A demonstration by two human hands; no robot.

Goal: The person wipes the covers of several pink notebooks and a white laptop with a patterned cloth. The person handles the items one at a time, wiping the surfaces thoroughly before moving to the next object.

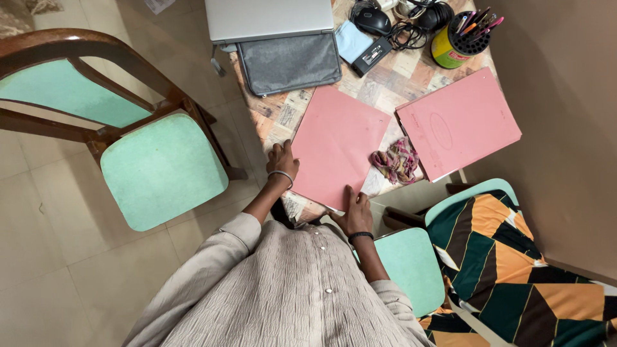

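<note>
A pink paper folder [335,142] lies flat on the small patterned table [393,78] in front of me. My left hand [282,160] rests on the folder's left edge, fingers spread on it. My right hand [354,212] presses on the folder's near corner at the table's front edge. A second pink folder [457,122] lies to the right, partly over the table's edge. Between the two folders sits a crumpled pink patterned cloth [396,160].
A grey laptop sleeve [288,62] and a silver laptop [268,17] lie at the table's far side, with a black mouse [372,20], cables and a green pen cup [457,40]. A wooden chair with a green seat [160,168] stands left; another chair [411,263] with patterned fabric [514,263] is right.
</note>
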